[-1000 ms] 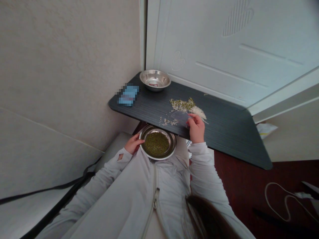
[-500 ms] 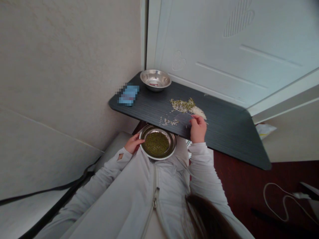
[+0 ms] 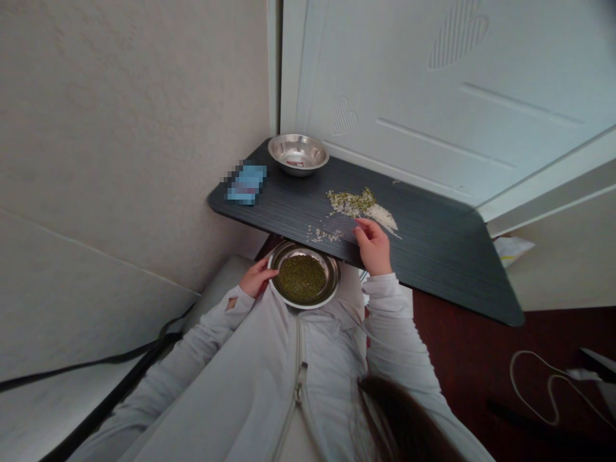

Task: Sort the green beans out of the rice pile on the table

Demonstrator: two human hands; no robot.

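Right hand (image 3: 375, 249) moved leftward over the dark table (image 3: 447, 256) near a door (image 3: 409, 77), seemingly pinching clear plastic (image 3: 343, 221); left hand (image 3: 256, 280) clasps bowl (image 3: 333, 271).

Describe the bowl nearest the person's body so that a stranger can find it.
Before the white door stands a dark table. By its near edge, over the person's lap, is a round steel bowl. Unlike the other steel bowl on the table, it holds small green beans.

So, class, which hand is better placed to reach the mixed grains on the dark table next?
Probably the right hand: it is over the table, close to the grains, while the left hand holds the bowl.
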